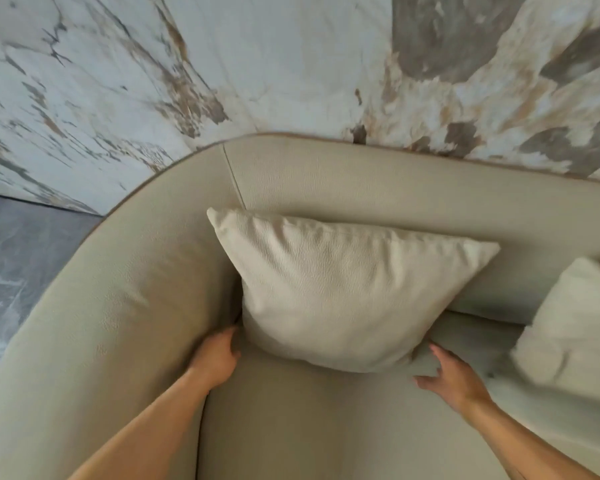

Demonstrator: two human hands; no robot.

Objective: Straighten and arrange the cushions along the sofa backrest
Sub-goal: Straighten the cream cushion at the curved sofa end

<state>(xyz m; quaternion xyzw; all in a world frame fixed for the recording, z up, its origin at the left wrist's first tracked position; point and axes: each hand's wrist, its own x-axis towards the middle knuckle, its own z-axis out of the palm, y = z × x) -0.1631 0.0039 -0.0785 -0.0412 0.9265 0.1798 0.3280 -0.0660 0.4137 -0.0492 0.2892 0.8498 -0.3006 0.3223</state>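
A cream textured cushion (340, 292) stands upright in the corner of a beige sofa, leaning on the backrest (378, 188). My left hand (215, 355) is at its lower left corner, fingers curled in between cushion and sofa arm. The fingertips are hidden, so a grip cannot be confirmed. My right hand (451, 375) is at the lower right corner with fingers spread and relaxed, touching the cushion's bottom edge and the seat. A second cream cushion (572, 320) lies tilted at the right edge, blurred.
The curved sofa arm (118, 306) wraps round on the left. The seat (309, 427) stretches toward me. A marble-patterned wall (291, 64) rises behind the backrest, and grey floor (18, 265) shows at far left.
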